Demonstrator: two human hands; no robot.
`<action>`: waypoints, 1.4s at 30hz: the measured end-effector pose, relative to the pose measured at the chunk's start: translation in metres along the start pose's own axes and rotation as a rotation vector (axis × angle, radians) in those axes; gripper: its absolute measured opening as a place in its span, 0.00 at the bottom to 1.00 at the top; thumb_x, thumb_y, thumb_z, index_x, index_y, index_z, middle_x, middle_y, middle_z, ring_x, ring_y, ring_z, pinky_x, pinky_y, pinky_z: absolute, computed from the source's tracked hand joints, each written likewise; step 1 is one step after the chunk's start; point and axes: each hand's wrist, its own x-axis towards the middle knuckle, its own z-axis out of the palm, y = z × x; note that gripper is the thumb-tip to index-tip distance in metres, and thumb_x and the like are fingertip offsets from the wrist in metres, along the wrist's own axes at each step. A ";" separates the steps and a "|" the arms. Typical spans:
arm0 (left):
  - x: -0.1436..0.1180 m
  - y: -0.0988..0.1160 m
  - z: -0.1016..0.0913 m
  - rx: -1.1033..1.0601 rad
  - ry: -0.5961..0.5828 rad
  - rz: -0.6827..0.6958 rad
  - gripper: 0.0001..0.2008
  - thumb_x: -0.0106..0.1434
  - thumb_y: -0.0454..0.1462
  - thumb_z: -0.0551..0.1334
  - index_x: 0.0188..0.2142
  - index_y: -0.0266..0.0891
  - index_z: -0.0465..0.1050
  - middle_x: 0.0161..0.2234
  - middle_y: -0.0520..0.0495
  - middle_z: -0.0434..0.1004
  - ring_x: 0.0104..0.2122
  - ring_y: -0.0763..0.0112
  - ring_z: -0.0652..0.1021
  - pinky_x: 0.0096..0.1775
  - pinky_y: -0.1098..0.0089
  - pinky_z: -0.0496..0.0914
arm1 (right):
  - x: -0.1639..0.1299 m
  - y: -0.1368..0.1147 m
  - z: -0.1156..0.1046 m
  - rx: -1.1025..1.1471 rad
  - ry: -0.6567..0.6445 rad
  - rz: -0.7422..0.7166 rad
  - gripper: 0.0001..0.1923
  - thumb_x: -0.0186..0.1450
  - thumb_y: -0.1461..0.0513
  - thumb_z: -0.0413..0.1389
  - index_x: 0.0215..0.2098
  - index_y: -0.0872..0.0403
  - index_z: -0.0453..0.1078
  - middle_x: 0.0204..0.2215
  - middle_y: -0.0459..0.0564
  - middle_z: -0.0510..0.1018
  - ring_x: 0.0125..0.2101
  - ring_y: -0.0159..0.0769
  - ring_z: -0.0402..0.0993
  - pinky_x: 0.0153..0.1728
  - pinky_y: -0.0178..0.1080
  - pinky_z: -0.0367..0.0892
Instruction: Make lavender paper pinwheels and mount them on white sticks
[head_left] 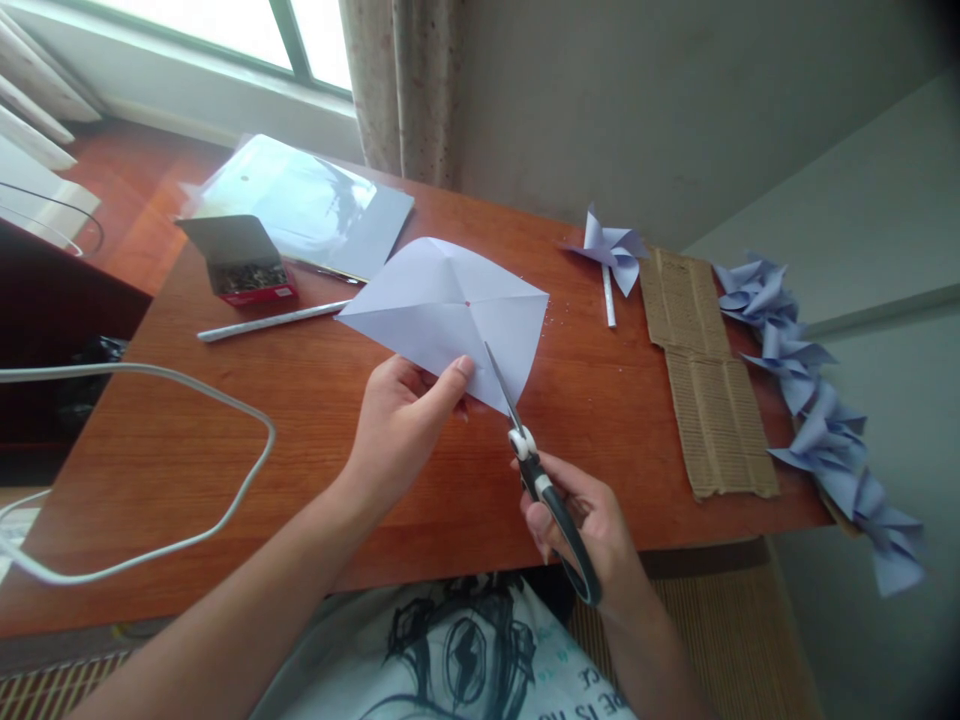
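Note:
My left hand pinches the near edge of a white square sheet of paper, thumb on top and fingers underneath. Creases cross the paper from its corners and meet at a small red dot in the middle. My right hand is closed round the handles of black and white scissors. Their blades lie at the paper's near corner, along the crease that points to the red dot, the tip short of the dot. How far the blades are apart is hard to make out.
A rolled paper stick and a red box of small metal pieces lie left, before a plastic-sleeved paper pack. At right are a pinwheel, corrugated cardboard and several more paper pinwheels. A white cable loops at left.

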 end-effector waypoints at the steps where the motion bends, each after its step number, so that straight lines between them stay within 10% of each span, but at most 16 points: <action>1: 0.000 -0.001 0.000 -0.002 0.004 0.000 0.08 0.61 0.38 0.68 0.28 0.36 0.75 0.23 0.51 0.79 0.22 0.73 0.76 0.26 0.74 0.70 | 0.000 0.000 0.000 0.004 0.001 0.010 0.28 0.62 0.47 0.66 0.53 0.55 0.74 0.25 0.42 0.68 0.20 0.23 0.59 0.20 0.29 0.55; 42: 0.000 -0.001 -0.001 -0.001 -0.076 -0.058 0.10 0.61 0.39 0.69 0.27 0.36 0.75 0.23 0.50 0.79 0.23 0.72 0.75 0.28 0.73 0.69 | 0.005 0.005 0.009 0.087 -0.015 -0.027 0.30 0.60 0.44 0.65 0.52 0.53 0.69 0.26 0.42 0.69 0.22 0.27 0.62 0.23 0.31 0.62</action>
